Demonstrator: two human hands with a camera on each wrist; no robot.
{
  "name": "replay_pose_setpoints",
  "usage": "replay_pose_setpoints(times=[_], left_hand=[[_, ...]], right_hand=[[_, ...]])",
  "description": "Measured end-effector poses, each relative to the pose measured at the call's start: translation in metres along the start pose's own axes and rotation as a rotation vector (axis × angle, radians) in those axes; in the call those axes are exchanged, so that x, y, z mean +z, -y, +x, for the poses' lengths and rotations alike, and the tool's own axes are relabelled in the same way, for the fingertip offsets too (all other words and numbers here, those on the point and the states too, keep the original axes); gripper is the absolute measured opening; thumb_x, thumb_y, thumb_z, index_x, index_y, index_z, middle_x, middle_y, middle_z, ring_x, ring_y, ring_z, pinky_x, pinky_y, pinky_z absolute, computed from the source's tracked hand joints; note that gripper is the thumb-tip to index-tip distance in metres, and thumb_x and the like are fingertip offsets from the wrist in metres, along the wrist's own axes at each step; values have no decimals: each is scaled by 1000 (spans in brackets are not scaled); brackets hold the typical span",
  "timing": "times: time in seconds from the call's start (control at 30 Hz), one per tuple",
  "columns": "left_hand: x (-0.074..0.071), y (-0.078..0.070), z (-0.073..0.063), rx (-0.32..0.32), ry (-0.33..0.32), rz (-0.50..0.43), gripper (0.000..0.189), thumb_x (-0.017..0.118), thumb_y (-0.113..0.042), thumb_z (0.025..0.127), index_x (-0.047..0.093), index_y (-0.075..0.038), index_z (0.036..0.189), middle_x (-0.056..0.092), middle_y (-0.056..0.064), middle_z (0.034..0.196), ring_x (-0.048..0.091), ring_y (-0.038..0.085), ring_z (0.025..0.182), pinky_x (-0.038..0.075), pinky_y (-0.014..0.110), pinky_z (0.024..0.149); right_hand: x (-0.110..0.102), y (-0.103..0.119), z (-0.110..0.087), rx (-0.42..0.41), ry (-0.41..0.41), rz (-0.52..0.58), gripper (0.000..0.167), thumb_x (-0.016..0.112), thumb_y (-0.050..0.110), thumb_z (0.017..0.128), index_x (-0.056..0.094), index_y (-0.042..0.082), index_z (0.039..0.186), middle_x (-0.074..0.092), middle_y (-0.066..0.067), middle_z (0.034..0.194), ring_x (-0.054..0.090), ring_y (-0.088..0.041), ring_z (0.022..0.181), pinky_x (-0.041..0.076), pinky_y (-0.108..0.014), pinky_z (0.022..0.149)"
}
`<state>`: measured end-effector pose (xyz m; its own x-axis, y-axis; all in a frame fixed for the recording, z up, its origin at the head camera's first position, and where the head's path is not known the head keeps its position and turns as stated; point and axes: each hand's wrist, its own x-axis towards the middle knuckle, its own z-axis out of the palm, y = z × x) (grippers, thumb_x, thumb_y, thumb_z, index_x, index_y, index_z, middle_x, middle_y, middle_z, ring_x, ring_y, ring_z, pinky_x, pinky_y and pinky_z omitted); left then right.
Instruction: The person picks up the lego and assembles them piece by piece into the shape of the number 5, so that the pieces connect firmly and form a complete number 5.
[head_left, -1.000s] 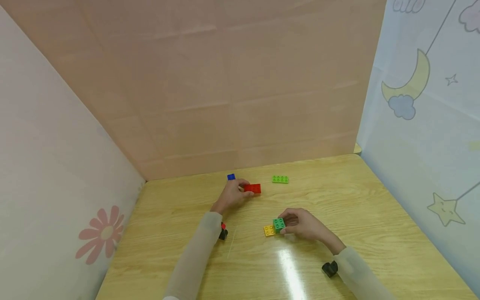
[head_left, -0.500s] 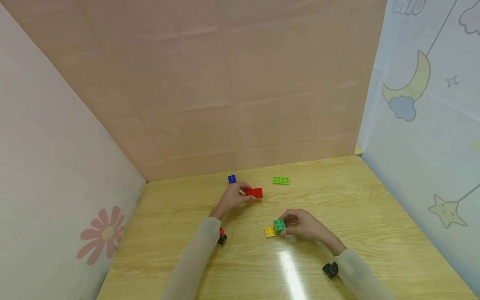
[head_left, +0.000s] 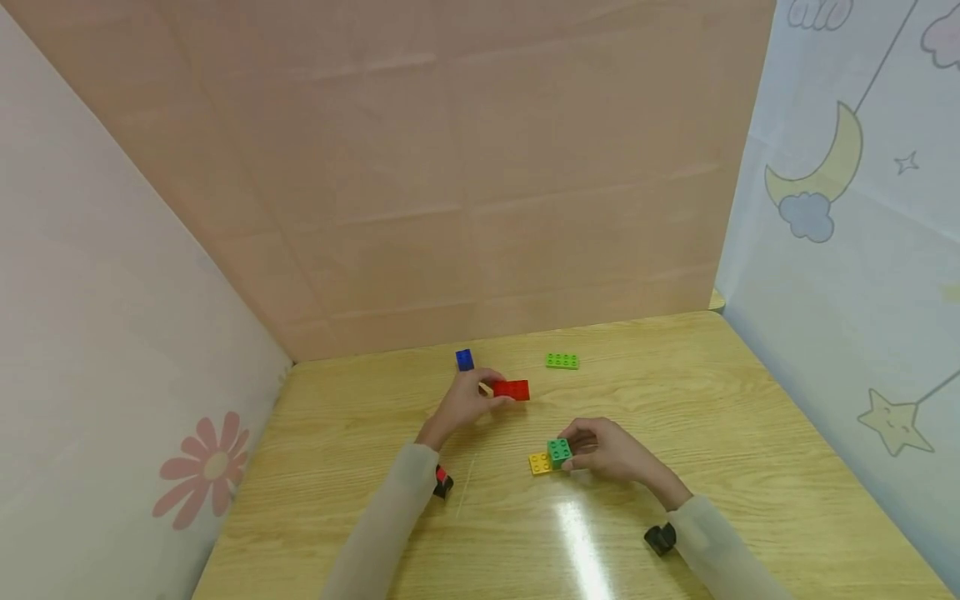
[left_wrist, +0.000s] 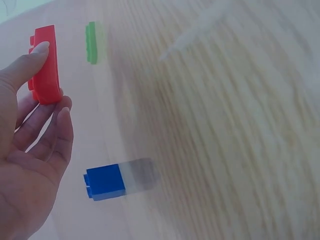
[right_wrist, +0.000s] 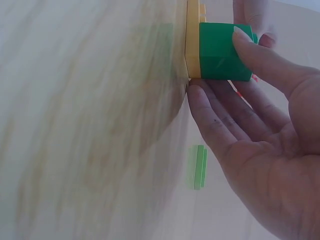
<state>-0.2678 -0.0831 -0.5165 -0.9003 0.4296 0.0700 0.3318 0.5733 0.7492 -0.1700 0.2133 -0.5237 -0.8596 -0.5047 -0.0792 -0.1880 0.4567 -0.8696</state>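
Note:
My left hand (head_left: 463, 402) pinches a red toy building brick (head_left: 517, 390) by its left end, with the thumb along one side in the left wrist view. Studs line one long face of this brick (left_wrist: 46, 70). Closer to me, my right hand (head_left: 611, 450) grips a square green brick (head_left: 558, 451) between thumb and fingers. That green brick (right_wrist: 220, 52) sits on the right part of a flat yellow plate (head_left: 538, 463), which lies on the table. The yellow plate's left studs show; its right part is hidden beneath the green brick.
Behind the left hand stands a blue brick (head_left: 464, 359). A flat lime green plate (head_left: 562, 361) lies farther back to the right. The wooden table (head_left: 750, 417) ends at a beige backdrop (head_left: 465, 208), with pale walls on both sides.
My left hand has brought the red brick slightly toward me and to the right, uncovering more of the blue brick. The right hand keeps its hold on the green brick, practically still.

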Motion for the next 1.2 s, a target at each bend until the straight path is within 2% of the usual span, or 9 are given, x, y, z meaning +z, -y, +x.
replay_pose_setpoints(times=[0.27,0.5,0.67,0.93,1.13,1.2], left_hand=[[1,-13,-8,34,12,-6,35,84,-31,92,77,-11,120,76,3,115,69,27,106,60,29,85],[7,-28,-16,21,50,28,35,84,-35,91,77,-15,119,75,-3,112,67,18,103,59,27,87],[13,-33,-25,40,69,49,35,85,-35,91,77,-15,119,75,-4,113,65,13,100,58,25,86],[22,-37,-40,92,52,72,34,84,-34,92,77,-15,119,76,-4,112,67,14,99,56,20,83],[28,-43,-48,100,58,96,33,84,-32,92,76,-15,119,75,-4,112,67,15,100,57,22,85],[30,-45,-51,111,61,97,33,84,-32,92,76,-14,119,76,-4,112,67,15,100,57,22,85]], right_hand=[[1,1,1,8,-6,-20,31,84,20,90,72,9,116,75,-10,120,72,-29,113,61,-43,96],[-1,3,1,17,-2,-35,33,84,22,91,71,8,117,75,-11,121,71,-31,114,61,-43,96],[-1,3,2,20,10,-23,32,84,22,90,71,8,116,75,-11,122,71,-31,115,61,-43,97],[0,3,1,3,10,-14,30,83,21,92,70,8,116,75,-11,122,71,-34,117,62,-43,97],[0,3,1,4,8,-24,28,82,20,92,70,8,115,75,-11,122,71,-35,118,58,-54,101],[-1,2,1,3,10,-25,28,82,20,92,70,8,115,75,-11,123,70,-36,118,58,-53,101]])
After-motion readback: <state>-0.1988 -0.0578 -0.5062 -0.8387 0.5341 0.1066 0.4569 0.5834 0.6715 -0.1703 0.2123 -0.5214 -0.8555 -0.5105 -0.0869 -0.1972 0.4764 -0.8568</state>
